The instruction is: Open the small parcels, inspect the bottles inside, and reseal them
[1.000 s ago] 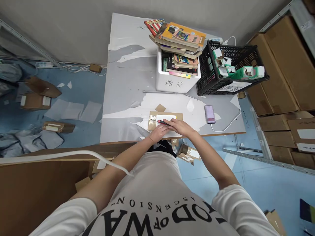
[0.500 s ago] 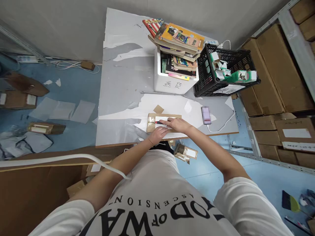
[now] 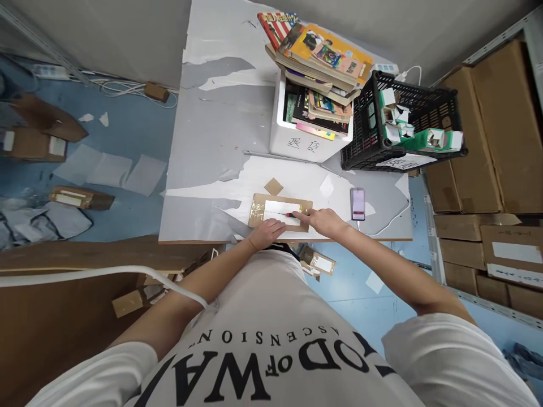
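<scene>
R hand (image 3: 324,221) grip on red-blk tool (image 3: 290,215) atop pkg (image 3: 274,207); L hand (image 3: 268,233) flat on nr edge

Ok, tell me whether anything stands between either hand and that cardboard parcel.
Nothing visible does. The left hand rests at the near edge of the labelled cardboard parcel; the right hand is over its right part, holding a red-and-black cutter.

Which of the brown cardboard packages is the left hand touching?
The flat, white-labelled package on the tabletop, with the left hand at its near edge. The other brown packages are all off the tabletop.
</scene>
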A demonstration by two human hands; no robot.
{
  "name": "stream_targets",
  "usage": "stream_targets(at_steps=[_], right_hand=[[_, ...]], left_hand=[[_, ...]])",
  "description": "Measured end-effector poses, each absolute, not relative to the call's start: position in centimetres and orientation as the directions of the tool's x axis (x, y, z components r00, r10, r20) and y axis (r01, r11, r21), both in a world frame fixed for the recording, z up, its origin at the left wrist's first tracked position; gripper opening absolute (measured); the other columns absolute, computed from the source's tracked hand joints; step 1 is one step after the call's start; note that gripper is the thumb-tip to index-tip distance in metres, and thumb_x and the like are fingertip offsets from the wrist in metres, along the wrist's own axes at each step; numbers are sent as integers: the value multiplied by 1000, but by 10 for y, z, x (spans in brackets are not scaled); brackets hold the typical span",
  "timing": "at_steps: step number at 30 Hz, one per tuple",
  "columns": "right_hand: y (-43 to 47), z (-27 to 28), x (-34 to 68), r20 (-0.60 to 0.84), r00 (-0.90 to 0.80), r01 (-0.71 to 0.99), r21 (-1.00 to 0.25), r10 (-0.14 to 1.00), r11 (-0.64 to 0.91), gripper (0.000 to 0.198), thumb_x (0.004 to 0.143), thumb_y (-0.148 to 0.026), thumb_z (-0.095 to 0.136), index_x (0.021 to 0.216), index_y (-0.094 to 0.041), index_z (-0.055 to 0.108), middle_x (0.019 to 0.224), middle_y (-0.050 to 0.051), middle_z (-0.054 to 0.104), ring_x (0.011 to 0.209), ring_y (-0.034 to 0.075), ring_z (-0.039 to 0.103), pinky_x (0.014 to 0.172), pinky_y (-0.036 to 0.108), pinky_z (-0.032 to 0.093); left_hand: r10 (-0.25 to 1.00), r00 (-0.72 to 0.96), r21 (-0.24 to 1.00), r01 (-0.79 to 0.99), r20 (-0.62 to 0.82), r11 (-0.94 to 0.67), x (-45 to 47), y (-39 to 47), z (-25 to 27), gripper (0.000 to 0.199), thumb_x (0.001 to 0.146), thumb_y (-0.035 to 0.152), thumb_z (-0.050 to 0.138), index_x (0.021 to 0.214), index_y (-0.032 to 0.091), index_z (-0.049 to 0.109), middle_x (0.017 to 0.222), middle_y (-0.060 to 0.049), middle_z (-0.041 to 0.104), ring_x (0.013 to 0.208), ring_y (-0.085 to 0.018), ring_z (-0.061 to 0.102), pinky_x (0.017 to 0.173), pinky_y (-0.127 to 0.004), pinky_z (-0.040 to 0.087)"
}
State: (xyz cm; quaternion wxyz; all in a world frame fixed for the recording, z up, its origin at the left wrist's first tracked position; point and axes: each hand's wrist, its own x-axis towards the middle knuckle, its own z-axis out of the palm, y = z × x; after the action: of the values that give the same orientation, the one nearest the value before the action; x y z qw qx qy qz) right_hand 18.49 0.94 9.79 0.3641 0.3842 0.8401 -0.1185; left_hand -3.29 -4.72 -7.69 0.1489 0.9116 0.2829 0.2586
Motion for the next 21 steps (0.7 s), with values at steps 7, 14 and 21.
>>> stream_targets(at_steps=[7,14,21], right_hand=[[-6,109,282,-707,-369,781,116,603,614,73,89,-6,36,150,-42,18,99,7,63,70,16,64,58,24,34],[-48,84,327,-489,-386,922,-167,783,350,53,96,-27,37,148,-35,31,96,7,66,74,18,63,62,26,43],[-106,7,286,-468,-6,490,-772,884,-405,65,93,-49,38,152,-23,25,76,1,64,46,11,51,48,26,48]], left_hand=[[633,686,481,445,358,-755,-34,-45,-80,35,93,9,39,117,18,62,112,-11,69,104,-18,62,92,-40,52],[688,679,463,538,257,-704,-34,-48,-62,37,88,7,42,116,19,63,110,-11,68,106,-21,60,91,-40,50],[780,625,306,736,34,-603,-30,-28,-18,63,80,40,64,136,18,48,139,-18,49,130,-35,43,107,-52,30]])
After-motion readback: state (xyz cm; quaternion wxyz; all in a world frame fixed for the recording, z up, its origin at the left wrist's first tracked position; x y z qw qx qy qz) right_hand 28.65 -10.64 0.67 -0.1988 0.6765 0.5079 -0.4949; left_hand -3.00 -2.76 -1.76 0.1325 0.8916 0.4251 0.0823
